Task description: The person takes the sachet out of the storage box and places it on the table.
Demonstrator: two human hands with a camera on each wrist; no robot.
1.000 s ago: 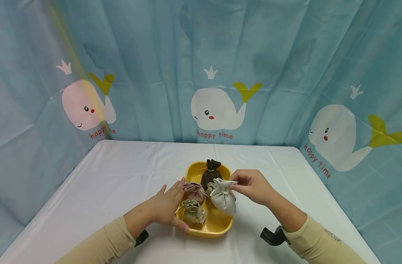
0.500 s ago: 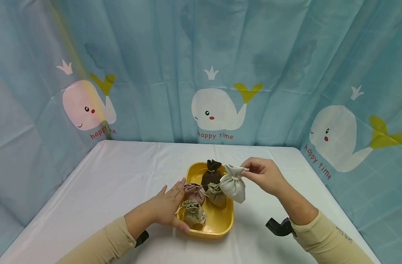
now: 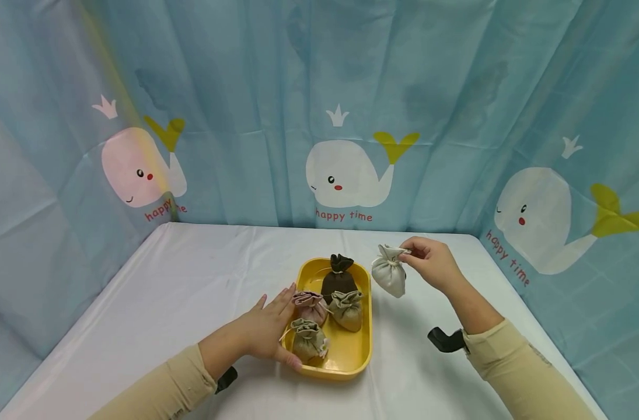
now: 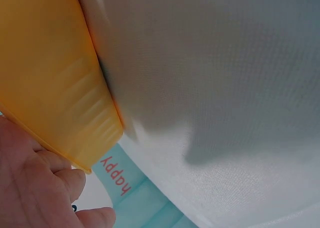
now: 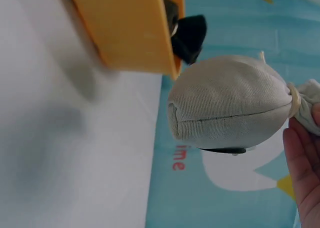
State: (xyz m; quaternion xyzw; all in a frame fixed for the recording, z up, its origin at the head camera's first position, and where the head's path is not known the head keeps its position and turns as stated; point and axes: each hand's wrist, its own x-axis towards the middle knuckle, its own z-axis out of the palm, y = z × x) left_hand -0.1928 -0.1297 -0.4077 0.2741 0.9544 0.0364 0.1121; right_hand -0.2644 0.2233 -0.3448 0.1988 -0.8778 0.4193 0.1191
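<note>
My right hand (image 3: pixel 432 262) pinches the gathered neck of a pale grey cloth pouch (image 3: pixel 389 275), which hangs in the air just right of a yellow plastic tray (image 3: pixel 366 350). In the right wrist view the pouch (image 5: pixel 230 100) shows its full round body and tied cord. My left hand (image 3: pixel 266 324) lies with spread fingers against the tray's left rim; the left wrist view has its fingertips at the edge of the tray (image 4: pixel 60 88). Inside the tray sit a dark brown pouch (image 3: pixel 339 283), a mauve pouch (image 3: pixel 311 308), an olive pouch (image 3: pixel 346 312) and a green-beige pouch (image 3: pixel 307 341).
A white cloth (image 3: pixel 203 274) covers the table. Blue curtains (image 3: pixel 235 116) printed with whales enclose the back and both sides. Dark wrist-camera mounts (image 3: pixel 446 339) stick out below the sleeves.
The right hand has carried the grey pouch from above the tray up, away and to the right, clear of the rim. The olive pouch beneath is uncovered. The left hand stays put.
</note>
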